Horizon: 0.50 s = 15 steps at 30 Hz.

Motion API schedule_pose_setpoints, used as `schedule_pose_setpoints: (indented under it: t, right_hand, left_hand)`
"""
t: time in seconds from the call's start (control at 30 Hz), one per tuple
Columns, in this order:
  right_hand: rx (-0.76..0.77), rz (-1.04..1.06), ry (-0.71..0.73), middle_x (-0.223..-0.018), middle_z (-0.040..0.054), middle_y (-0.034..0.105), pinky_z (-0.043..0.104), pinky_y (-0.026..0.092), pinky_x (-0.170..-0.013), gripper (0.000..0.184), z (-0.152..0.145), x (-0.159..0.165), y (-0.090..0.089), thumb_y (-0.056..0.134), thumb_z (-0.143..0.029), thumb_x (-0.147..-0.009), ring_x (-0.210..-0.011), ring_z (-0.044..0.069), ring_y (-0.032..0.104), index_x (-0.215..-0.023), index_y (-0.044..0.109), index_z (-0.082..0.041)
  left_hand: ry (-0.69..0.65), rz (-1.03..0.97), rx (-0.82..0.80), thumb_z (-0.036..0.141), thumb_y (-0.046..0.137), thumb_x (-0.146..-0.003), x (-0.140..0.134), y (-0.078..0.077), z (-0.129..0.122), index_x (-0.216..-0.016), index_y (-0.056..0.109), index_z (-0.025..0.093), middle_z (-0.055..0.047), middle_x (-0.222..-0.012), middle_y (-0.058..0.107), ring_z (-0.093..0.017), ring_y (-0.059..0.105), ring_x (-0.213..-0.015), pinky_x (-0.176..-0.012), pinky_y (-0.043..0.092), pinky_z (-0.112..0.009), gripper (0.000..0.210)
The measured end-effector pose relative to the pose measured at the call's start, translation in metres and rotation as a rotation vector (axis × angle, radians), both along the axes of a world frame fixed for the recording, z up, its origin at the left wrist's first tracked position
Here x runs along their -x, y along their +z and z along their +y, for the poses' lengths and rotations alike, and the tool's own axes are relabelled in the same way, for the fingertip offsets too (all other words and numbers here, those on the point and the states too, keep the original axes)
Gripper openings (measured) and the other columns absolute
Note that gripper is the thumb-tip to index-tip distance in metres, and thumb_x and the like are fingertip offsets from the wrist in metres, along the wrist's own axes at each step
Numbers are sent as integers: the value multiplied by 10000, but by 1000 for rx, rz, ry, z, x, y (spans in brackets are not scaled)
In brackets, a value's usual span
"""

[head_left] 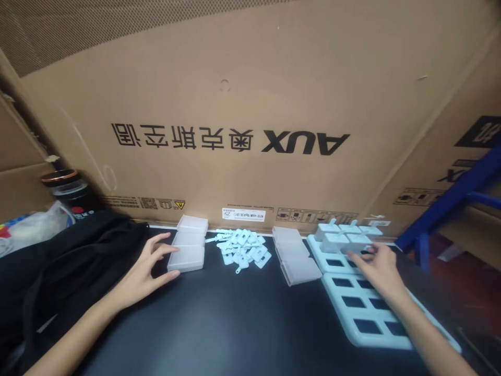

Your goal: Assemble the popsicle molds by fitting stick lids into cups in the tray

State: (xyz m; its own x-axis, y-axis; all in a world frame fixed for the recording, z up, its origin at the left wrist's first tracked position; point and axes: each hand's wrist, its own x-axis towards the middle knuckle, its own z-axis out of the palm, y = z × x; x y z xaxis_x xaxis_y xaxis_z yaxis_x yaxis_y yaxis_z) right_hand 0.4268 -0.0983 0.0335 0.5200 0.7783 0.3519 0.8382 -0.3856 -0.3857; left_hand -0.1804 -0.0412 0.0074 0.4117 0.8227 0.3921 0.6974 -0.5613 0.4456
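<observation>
My left hand (146, 269) is at the left row of flat translucent plastic boxes (187, 257). Its fingers are spread, with the index finger and thumb at the nearest box's left edge. Over the light-blue slotted tray (340, 313), my right hand (378, 269) has its thumb and fingers bent around a whitish box (357, 241) standing in a slot. Beside it and behind it, several similar boxes (334, 241) with light-blue tabs on top stand in the tray's far slots. The nearer slots show dark openings.
A pile of light-blue tags (242, 248) lies mid-table, with more translucent boxes (299, 266) right of it. A large cardboard carton (235, 177) stands behind the black table (235, 324). Black fabric (78, 261) and a dark bottle (72, 193) are left, a blue metal frame (450, 209) right.
</observation>
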Motion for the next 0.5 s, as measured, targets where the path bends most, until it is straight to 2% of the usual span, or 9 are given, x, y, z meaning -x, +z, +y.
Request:
schedule_pose_setpoints:
  t: [0.1, 0.2, 0.37, 0.5]
  right_hand:
    - [43, 62, 43, -868, 135, 648, 422, 506, -839, 562, 5, -4, -4, 536, -688, -671, -922, 319, 652, -942, 492, -197]
    - [95, 58, 37, -839, 122, 663, 444, 491, -797, 497, 6, -3, 3, 522, -720, -660, -891, 335, 653, -780, 467, -241]
    - [176, 7, -66, -797, 130, 673, 440, 480, -749, 461, 7, 3, 12, 520, -713, -666, -866, 359, 661, -706, 453, -258]
    - [173, 25, -65, -865, 130, 702, 443, 481, -783, 456, 4, 9, 16, 508, -718, -685, -929, 369, 662, -709, 454, -265]
  left_hand:
    - [14, 2, -6, 487, 658, -873, 0, 0, 0, -1318, 495, 324, -90, -1501, 288, -343, 421, -1355, -985, 547, -477, 502]
    - [36, 3, -16, 491, 674, -860, 0, 0, 0, -1348, 460, 332, -97, -1491, 292, -351, 384, -1376, -1024, 512, -510, 557]
    - [58, -5, -45, 481, 682, -857, 1, 0, -2, -1330, 466, 337, -90, -1463, 313, -340, 351, -1384, -1058, 474, -524, 540]
    - [65, -24, -63, 471, 659, -873, 1, 0, -2, -1288, 500, 329, -86, -1415, 356, -325, 382, -1356, -1050, 476, -503, 466]
